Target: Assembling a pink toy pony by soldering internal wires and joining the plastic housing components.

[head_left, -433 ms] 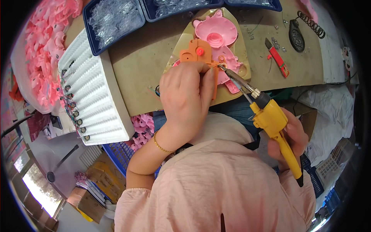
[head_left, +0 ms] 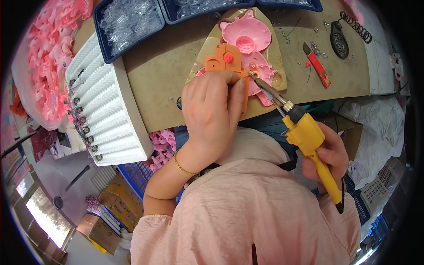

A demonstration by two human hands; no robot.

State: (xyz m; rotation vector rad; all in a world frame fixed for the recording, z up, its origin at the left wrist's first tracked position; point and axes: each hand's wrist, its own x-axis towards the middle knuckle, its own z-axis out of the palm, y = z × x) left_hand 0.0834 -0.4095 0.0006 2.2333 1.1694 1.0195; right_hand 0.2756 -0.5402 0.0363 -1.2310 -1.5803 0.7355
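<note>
Orange part [head_left: 235,63]; left hand [head_left: 208,104] pinches at it, on what I can't tell; right hand [head_left: 334,151] holds the iron [head_left: 308,134] slanted, likely so its tip reaches.

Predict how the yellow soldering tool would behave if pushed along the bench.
The yellow soldering tool, in the right hand, would probably be stiff: its housing looks like hard plastic. The housing's bulk suggests sliding rather than rolling freely. Its slender metal tip could catch.

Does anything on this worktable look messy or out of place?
Small shiny bits lie scattered beside the red cutter, outside the blue trays; they look a little untidy, perhaps spilled. Nothing looks clearly damaged.
</note>
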